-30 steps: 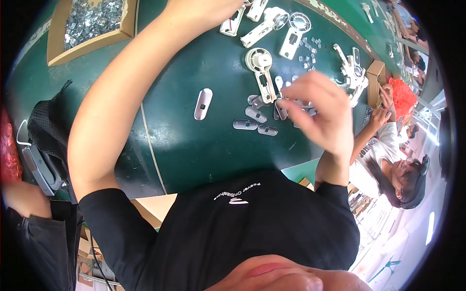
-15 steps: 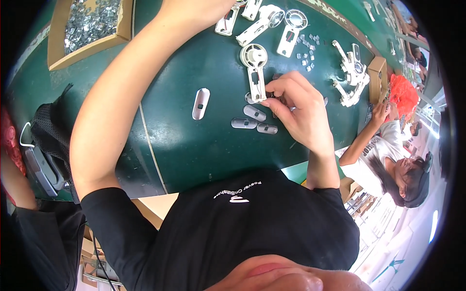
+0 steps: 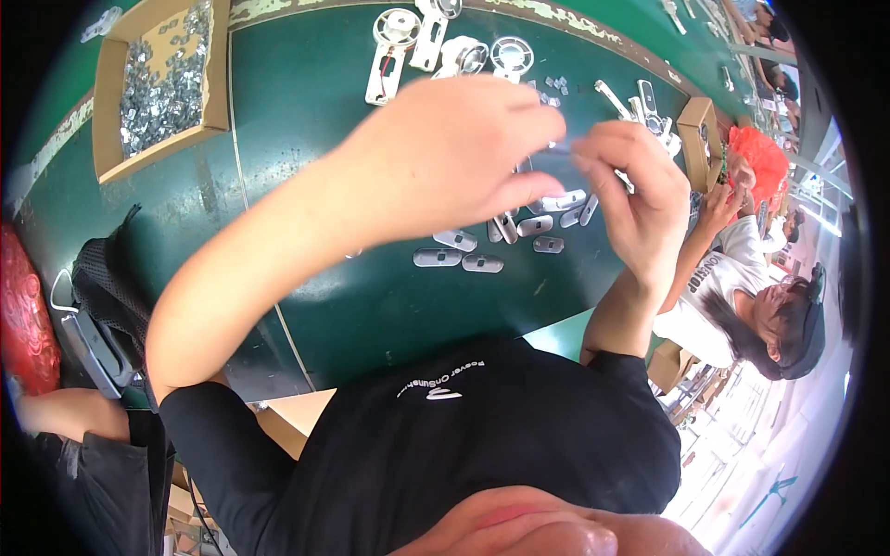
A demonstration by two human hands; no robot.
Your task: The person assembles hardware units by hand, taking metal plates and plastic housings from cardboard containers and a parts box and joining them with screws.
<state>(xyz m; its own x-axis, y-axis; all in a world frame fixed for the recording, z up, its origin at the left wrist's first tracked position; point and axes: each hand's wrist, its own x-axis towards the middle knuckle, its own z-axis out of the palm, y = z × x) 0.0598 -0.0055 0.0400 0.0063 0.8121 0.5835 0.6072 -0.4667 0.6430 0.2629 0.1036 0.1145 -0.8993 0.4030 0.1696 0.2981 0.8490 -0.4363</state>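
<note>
Above the dark green table, my left hand (image 3: 464, 139) reaches across from the left, back of the hand up. Its thumb stands apart from its bent fingers, and a small bright glint shows by the fingertips. Close beside it on the right, my right hand (image 3: 644, 195) has thumb and forefinger drawn together; whatever lies in that pinch is blurred. Below and between the hands lie several grey oval cover plates, one a grey cover plate (image 3: 482, 264) near my side. Past my left hand are white small-fan housings, such as one white fan housing (image 3: 385, 69); my hand covers part of that group.
A cardboard box (image 3: 162, 157) of small shiny pieces stands at the far left. Small clear pieces (image 3: 556, 83) lie beyond my hands. White parts (image 3: 649, 107) and a smaller cardboard box (image 3: 695, 125) are at the right, near a co-worker. A black mesh bag (image 3: 104, 264) sits left.
My left hand has come down from the far edge toward my right hand. My right hand has left the white fan housing and moved right. The whole view has shifted.
</note>
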